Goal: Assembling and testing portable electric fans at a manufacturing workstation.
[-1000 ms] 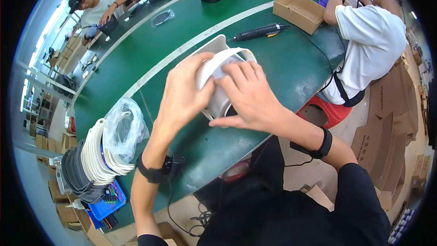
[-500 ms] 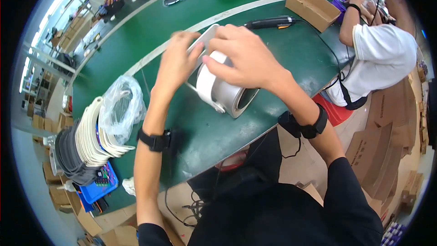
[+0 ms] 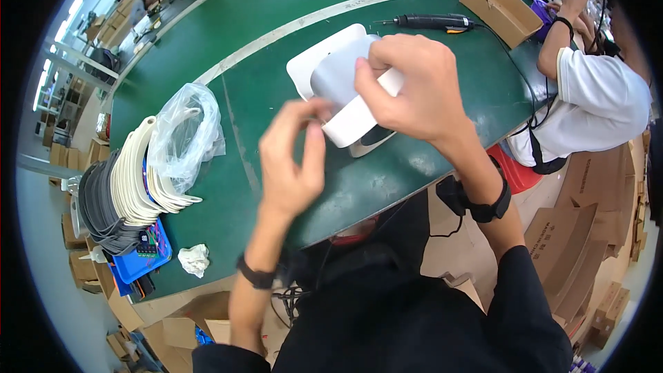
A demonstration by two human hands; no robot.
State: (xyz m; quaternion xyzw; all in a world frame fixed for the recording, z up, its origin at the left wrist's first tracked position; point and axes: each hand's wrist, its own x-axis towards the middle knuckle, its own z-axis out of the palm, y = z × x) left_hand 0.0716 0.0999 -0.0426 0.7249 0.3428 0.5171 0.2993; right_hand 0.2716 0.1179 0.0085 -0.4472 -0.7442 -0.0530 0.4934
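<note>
A silver, rounded-cylinder device [image 3: 333, 77] with a white rounded plate [image 3: 301, 72] at its far left side lies on the green table in front of me. Across its near side runs a white curved bracket [image 3: 349, 123]. My right hand [image 3: 423, 90] is closed on this bracket, thumb and fingers on either side of it. Just left of the bracket's lower end is my left hand [image 3: 293, 166], its thumb and fingers apart and slightly blurred. Its fingertips are close to the bracket; whether they touch it I cannot tell. A dark opening shows at the device's near end.
Beyond the device lies a black electric screwdriver [image 3: 431, 22] with its cable, beside an open cardboard box [image 3: 501, 12]. White and dark grey curved parts [image 3: 135, 173], a clear plastic bag [image 3: 186, 141], a blue tray [image 3: 145, 255] and a crumpled white cloth [image 3: 194, 260] are at left. Another person [image 3: 597, 103] sits at right.
The device has turned so its white plate faces farther left. My left hand has come off the plate toward me; my right hand has moved right, onto the bracket.
</note>
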